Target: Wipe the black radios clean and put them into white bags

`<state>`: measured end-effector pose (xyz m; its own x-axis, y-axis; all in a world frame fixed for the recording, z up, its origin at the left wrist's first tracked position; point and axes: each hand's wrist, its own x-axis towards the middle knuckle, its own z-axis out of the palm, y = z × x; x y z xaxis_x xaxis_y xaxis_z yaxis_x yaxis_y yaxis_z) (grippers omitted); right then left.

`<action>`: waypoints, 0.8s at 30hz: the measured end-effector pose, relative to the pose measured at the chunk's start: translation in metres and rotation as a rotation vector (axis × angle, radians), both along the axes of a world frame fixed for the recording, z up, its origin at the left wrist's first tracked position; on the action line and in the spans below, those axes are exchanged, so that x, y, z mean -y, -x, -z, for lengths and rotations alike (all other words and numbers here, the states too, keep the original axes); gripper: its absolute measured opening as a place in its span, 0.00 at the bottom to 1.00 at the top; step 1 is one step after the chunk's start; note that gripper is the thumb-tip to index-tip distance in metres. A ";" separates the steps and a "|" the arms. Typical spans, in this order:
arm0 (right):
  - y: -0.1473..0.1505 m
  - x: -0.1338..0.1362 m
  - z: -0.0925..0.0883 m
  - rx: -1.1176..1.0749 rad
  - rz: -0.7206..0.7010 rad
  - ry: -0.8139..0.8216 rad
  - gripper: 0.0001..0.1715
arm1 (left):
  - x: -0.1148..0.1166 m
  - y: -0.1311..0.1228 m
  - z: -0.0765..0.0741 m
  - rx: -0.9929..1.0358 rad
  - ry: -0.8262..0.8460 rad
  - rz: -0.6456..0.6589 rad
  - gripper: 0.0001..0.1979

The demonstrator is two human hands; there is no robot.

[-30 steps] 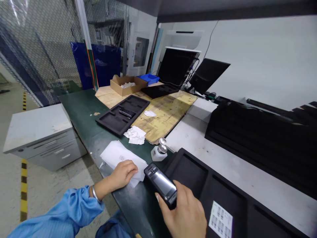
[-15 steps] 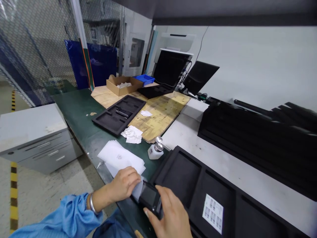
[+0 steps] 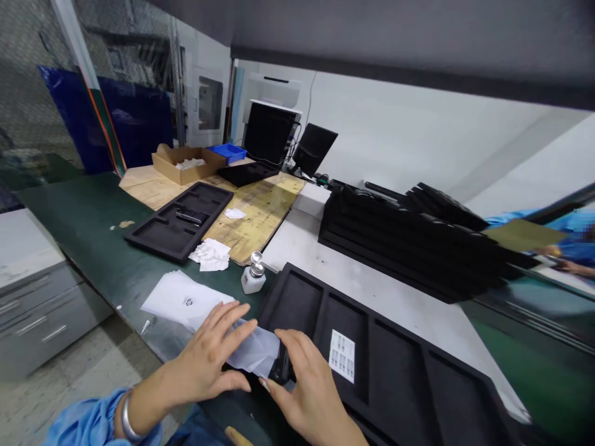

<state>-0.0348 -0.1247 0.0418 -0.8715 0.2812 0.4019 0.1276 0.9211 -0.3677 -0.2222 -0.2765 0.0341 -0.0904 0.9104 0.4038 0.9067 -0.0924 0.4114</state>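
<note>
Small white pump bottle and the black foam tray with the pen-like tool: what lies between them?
Crumpled white wipes on the green mat, beside the plywood board, in the head view.

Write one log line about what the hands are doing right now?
left hand: on clear bag | right hand: holding black device at bag | beside: foam tray

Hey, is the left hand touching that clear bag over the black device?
Touching. The head view shows the left hand lying flat on the clear bag, its fingers spread over the film, with no gap showing.
</note>
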 end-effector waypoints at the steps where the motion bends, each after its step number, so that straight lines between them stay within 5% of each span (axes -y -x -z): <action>1: -0.003 -0.002 -0.006 0.010 0.002 0.009 0.33 | -0.003 0.001 0.002 -0.025 0.043 -0.009 0.43; 4: -0.008 -0.002 -0.027 0.046 -0.022 0.053 0.38 | -0.019 -0.007 0.011 -0.002 0.099 0.009 0.48; 9: -0.018 -0.002 -0.045 -0.104 -0.054 0.140 0.53 | -0.049 -0.037 0.006 0.290 -0.211 0.115 0.46; 14: -0.034 -0.005 -0.011 -0.195 0.090 0.428 0.55 | -0.068 -0.062 -0.022 0.633 -0.322 -0.024 0.36; 17: -0.038 -0.001 0.016 -0.195 0.082 0.574 0.56 | -0.087 -0.077 -0.033 0.827 -0.282 -0.038 0.15; 19: -0.039 0.001 0.028 -0.226 0.111 0.622 0.55 | -0.104 -0.088 -0.039 0.861 -0.259 -0.034 0.08; 24: -0.056 -0.012 0.047 -0.407 0.278 0.698 0.49 | -0.171 -0.114 -0.059 0.722 -0.214 -0.098 0.10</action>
<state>0.0210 -0.1130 -0.0052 -0.5598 0.7626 0.3241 0.0502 0.4217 -0.9054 -0.1086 -0.1058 0.0934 -0.4758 0.7929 0.3806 0.4269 -0.1702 0.8881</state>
